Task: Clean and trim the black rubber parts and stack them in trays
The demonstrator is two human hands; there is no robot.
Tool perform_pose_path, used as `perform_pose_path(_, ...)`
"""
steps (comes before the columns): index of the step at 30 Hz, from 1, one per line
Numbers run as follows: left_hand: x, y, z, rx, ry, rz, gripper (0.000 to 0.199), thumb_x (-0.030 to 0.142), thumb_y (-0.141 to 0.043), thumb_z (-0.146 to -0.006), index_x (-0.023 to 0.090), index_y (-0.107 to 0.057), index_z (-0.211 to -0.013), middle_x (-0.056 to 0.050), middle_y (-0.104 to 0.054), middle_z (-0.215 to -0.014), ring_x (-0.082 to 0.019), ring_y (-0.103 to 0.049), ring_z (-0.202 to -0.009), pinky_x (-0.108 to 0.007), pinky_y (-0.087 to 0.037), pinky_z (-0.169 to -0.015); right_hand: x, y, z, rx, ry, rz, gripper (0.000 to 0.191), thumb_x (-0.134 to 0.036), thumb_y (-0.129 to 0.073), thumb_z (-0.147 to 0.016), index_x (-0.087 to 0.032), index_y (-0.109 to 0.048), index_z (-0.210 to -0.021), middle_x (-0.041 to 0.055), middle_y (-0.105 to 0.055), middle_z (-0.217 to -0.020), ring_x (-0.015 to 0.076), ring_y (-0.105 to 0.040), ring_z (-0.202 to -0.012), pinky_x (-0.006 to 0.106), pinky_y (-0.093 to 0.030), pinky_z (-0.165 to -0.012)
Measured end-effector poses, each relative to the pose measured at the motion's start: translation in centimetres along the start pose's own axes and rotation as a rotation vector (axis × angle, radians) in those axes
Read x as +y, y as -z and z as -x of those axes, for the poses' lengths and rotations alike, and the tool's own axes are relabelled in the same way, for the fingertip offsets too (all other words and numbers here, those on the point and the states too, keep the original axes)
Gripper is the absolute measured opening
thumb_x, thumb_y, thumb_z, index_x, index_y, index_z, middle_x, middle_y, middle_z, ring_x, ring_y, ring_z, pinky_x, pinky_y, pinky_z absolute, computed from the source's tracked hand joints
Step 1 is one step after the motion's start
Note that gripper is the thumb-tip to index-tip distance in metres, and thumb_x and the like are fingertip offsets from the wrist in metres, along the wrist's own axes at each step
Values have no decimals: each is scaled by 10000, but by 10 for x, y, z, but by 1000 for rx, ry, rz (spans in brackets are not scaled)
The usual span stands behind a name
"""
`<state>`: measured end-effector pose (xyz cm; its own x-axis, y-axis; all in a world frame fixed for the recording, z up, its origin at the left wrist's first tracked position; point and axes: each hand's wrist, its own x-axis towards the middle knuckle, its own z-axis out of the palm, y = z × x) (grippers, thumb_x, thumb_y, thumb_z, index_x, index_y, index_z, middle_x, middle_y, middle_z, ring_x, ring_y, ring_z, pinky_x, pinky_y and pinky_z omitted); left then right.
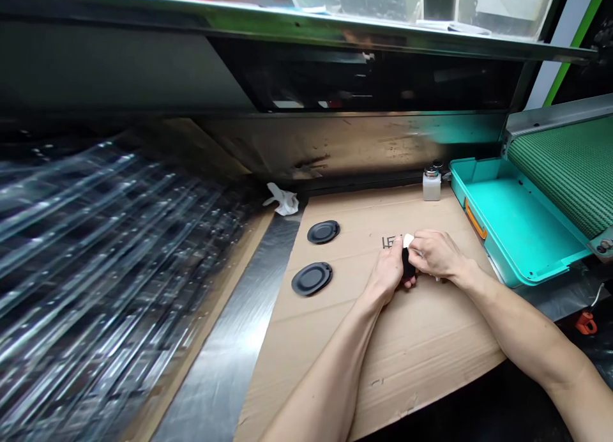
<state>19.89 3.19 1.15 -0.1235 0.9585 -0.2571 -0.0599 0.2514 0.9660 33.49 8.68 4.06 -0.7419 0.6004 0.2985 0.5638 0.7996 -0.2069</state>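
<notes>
My left hand (389, 269) is closed around a black part (408, 263), mostly hidden by my fingers. My right hand (435, 253) presses against that part from the right, fingers pinched on a white wipe (408, 240) whose edge sticks out at the top; whether it is cloth or paper I cannot tell. Both hands are above a cardboard sheet (407, 384) with dark handwritten marks beside my left fingers. To the left of the hands, two black oval lid-like parts lie flat on the cardboard, a farther one (324, 232) and a nearer one (312, 279).
A small bottle with a metal top (431, 185) stands at the cardboard's back edge. Right of it are a turquoise tray (527, 218) and a green conveyor belt (569, 167). A crumpled white wipe (286, 202) lies at back left, near stacked clear plastic trays (96, 269).
</notes>
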Motion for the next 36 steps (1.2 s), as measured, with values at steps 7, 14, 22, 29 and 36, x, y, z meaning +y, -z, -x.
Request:
perform_pose_path(7, 1, -1, 2, 15, 17, 21, 618, 637, -367, -928, 152, -603, -628, -75, -571, -409, -169, -501, -305, -247, -360, -306, 3, -8, 1, 22, 26, -4, 188, -183, -539, -921, -171, -667, -784, 42, -640, -813, 154, -526, -735, 274, -363, -690)
perform_pose_path(14, -2, -1, 1, 29, -7, 27, 617, 646, -390, -910, 148, -608, -618, -88, -574, -408, -177, -511, -306, -252, -367, -310, 3, -13, 1, 99, 85, 25, 227, -180, -515, -943, -170, -658, -768, 51, -645, -813, 164, -542, -771, 274, -388, -727)
perform_pose_path(22, -2, -2, 1, 54, 7, 46, 596, 653, -409, -888, 163, -585, -599, -81, -559, -395, -179, -497, -300, -257, -368, -304, 0, -17, 2, 131, 78, 69, 221, -184, -513, -950, -164, -663, -788, 61, -661, -833, 169, -545, -773, 280, -397, -724)
perform_pose_path(29, -4, -1, -2, 73, 13, 90, 544, 632, -459, -871, 162, -590, -630, -72, -565, -412, -195, -532, -324, -260, -373, -299, 1, -23, 2, 146, 75, 78, 194, -170, -525, -942, -173, -644, -789, 56, -652, -825, 169, -534, -762, 279, -409, -725)
perform_pose_path(36, -6, -1, -3, 70, -24, 145, 523, 613, -486, -868, 157, -586, -631, -62, -572, -424, -187, -536, -325, -250, -369, -289, 2, -24, 2, 185, 103, 64, 192, -166, -518, -946, -171, -633, -792, 56, -637, -821, 169, -527, -765, 280, -404, -730)
